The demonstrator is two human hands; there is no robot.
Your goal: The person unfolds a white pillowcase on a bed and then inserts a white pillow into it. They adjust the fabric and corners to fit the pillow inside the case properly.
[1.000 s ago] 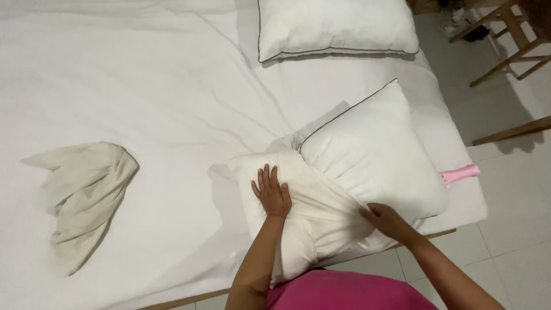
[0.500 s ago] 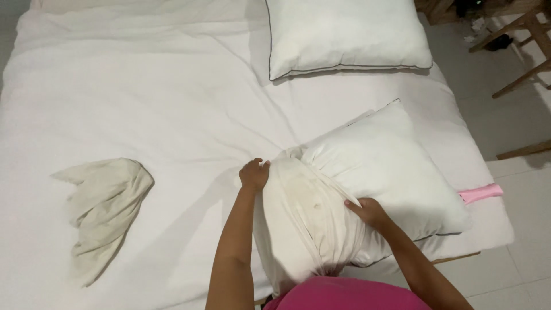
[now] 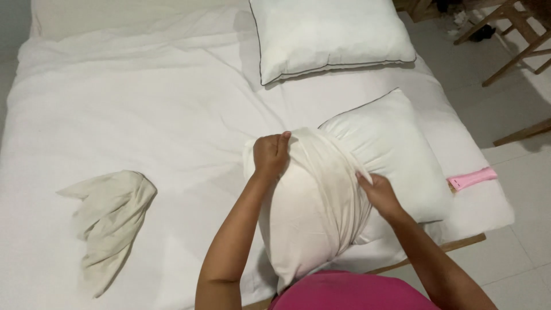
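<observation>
Clearly, the pillow [image 3: 367,149] being dressed is lying at the near right of the bed [image 3: 143,103], and the cream pillowcase [image 3: 313,212] is sitting over its near end, reaching roughly halfway up it. Both look light and soft: the filling is giving under the cloth, and the loose case is bunching into folds, so it will likely slide and crumple rather than hold any shape. Its open hem seems the best place to grip, one hand at each side.

The left hand [image 3: 271,154] is closing its fingers on the hem at the far left edge, pinching a fold of cloth. The right hand [image 3: 379,194] is pressing on the case's right side, fingers curled into the fabric.

Far off, a second pillow [image 3: 330,37] is resting flat; a crumpled cloth [image 3: 109,221] is lying near left, and a pink object [image 3: 472,178] is sitting at the right edge.
</observation>
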